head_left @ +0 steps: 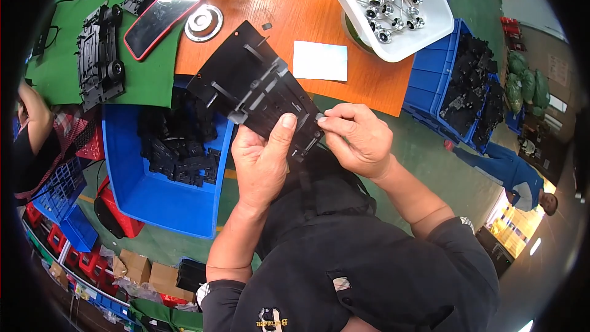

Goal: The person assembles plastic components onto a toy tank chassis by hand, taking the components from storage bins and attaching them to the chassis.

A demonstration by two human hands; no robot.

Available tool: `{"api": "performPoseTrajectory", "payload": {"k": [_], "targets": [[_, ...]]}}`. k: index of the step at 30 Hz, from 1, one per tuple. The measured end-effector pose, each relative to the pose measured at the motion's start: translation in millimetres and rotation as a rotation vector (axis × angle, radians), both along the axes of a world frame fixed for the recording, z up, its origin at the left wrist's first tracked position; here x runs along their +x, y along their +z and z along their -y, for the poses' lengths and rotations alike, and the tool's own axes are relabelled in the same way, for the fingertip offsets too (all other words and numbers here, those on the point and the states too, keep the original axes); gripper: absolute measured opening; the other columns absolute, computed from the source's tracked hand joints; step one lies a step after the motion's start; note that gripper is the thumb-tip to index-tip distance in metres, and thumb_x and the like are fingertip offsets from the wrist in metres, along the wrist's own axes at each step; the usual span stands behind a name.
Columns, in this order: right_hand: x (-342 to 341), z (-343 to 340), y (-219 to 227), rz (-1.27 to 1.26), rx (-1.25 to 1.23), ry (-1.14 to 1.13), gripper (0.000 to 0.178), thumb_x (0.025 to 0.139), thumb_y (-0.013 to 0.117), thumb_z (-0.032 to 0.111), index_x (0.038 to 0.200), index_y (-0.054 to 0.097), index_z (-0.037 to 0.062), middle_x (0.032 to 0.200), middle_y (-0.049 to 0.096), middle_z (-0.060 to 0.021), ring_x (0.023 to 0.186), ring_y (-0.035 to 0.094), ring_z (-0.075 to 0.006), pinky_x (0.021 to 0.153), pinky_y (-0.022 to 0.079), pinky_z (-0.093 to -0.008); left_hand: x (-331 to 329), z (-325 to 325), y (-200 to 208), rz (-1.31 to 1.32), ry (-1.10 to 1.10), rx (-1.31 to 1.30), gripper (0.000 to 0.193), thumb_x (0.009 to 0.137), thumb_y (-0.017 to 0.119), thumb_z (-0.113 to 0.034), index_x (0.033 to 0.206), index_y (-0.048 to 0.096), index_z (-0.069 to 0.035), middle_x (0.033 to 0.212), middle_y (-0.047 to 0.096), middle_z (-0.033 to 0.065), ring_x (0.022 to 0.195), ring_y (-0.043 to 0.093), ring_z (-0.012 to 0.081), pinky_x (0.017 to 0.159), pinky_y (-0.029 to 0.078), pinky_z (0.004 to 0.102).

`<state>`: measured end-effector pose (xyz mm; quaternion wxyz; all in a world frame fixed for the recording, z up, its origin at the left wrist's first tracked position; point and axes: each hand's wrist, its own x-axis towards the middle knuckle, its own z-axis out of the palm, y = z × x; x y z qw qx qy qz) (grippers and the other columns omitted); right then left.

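My left hand (261, 166) is closed around the near part of a black plastic toy car chassis (236, 61), its thumb lying on top. The chassis is held tilted above my lap, its far end reaching over the table edge. At the right edge of the chassis, my right hand (362, 141) has its thumb and fingertips pinched together. Whatever is between those fingertips is too small and hidden to name. A white card (320, 61) lies on the table just beyond my right hand.
A white bin (434, 40) of small wheels on axles stands at the table's right. Blue crates (163, 206) of black parts flank the table. A phone (161, 21), a round metal disc (203, 23) and another chassis (98, 55) lie left. People are at both sides.
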<state>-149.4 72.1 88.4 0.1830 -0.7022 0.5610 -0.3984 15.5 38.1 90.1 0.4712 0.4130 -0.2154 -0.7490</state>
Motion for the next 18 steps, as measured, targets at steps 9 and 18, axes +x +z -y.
{"api": "performPoseTrajectory", "payload": {"k": [9, 18], "targets": [[1.0, -4.3, -0.6, -0.067, -0.009, -0.01, 0.028, 0.064, 0.068, -0.011, 0.089, 0.068, 0.0033, 0.086, 0.063, -0.0099, 0.07, 0.065, -0.0206, 0.058, 0.051, -0.0271, -4.1, -4.8, 2.3, 0.059, -0.015, -0.051, 0.017, 0.091, 0.059, -0.004, 0.107, 0.06, 0.001, 0.102, 0.065, 0.0055, 0.09, 0.059, 0.0091, 0.08, 0.048, 0.0246], [-2.7, -5.9, -0.7, -0.083, -0.005, 0.011, 0.028, 0.064, 0.068, -0.01, 0.088, 0.068, 0.0029, 0.086, 0.062, -0.0098, 0.07, 0.064, -0.0209, 0.058, 0.051, -0.0271, -7.0, -5.6, -3.4, -0.012, 0.046, 0.037, 0.019, 0.09, 0.06, -0.002, 0.108, 0.058, 0.0, 0.101, 0.065, 0.0057, 0.089, 0.06, 0.01, 0.08, 0.05, 0.0253]]}}
